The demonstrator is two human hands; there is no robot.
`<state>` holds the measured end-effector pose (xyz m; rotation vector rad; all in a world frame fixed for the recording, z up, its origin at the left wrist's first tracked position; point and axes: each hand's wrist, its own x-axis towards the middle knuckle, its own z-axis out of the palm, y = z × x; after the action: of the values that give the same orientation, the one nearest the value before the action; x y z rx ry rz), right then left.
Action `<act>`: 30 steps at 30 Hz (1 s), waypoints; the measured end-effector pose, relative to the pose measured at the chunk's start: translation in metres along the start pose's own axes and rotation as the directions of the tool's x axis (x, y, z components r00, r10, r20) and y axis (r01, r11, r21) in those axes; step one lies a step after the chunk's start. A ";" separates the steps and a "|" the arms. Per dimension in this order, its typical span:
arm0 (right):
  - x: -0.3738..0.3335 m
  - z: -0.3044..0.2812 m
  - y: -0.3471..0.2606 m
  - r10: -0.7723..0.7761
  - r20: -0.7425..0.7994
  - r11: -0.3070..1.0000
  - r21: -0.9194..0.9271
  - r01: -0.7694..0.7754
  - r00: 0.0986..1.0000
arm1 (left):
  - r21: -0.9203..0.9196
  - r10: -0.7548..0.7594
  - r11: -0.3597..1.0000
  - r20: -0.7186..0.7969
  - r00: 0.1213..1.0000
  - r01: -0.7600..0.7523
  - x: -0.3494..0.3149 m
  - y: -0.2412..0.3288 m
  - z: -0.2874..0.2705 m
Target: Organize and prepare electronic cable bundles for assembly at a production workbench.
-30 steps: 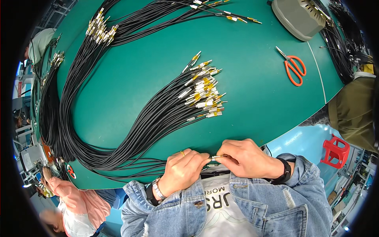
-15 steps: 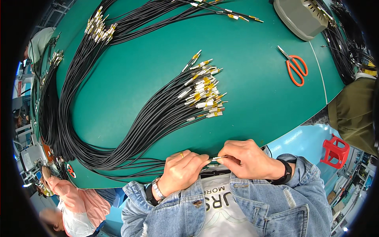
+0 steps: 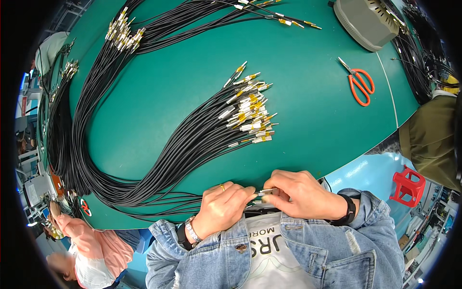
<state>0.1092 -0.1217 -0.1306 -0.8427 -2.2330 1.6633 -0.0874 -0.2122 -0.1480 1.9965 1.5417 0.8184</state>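
Note:
At the table's near edge, my left hand [image 3: 222,207] is closed in a pinch round a black cable, just behind its metal-tipped end [image 3: 263,192]. My right hand [image 3: 303,195] has thumb and forefinger closed about the tip of that same cable end, partly hiding it. Several black cables [image 3: 178,198] run from the left in under my left hand. Beyond my hands lies a thick bundle of black cables [image 3: 178,149], its silver, white and yellow-wrapped ends [image 3: 250,113] fanned out.
Orange-handled scissors [image 3: 361,86] lie at the right. A grey-beige machine [image 3: 368,24] stands at the far right. More cable ends [image 3: 124,36] lie at the far left of the green table [image 3: 308,96]. A red stool [image 3: 408,187] and people are nearby.
My right thumb and fingers have shifted slightly at the cable's tip, with the thumb lower, and more of the metal end shows. My left hand stays almost still.

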 end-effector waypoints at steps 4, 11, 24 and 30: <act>0.000 0.001 0.003 -0.005 0.032 0.997 -0.074 0.007 0.999 | -0.005 -0.001 1.000 -0.006 1.000 0.001 -0.001 -0.001 0.002; 0.004 0.002 0.010 -0.108 -0.015 0.992 -0.062 0.107 0.994 | -0.007 -0.008 1.000 0.026 1.000 0.008 0.002 -0.004 0.003; 0.003 -0.004 0.013 -0.089 0.019 0.993 -0.073 0.090 0.996 | -0.006 0.002 1.000 0.024 1.000 -0.002 0.004 -0.007 0.003; 0.002 -0.001 0.003 -0.117 -0.004 0.992 -0.045 0.116 0.993 | 0.000 0.003 1.000 0.009 1.000 -0.003 -0.002 -0.001 -0.005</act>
<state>0.1092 -0.1193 -0.1329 -0.7119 -2.2756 1.5617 -0.0915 -0.2135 -0.1452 2.0006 1.5338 0.8094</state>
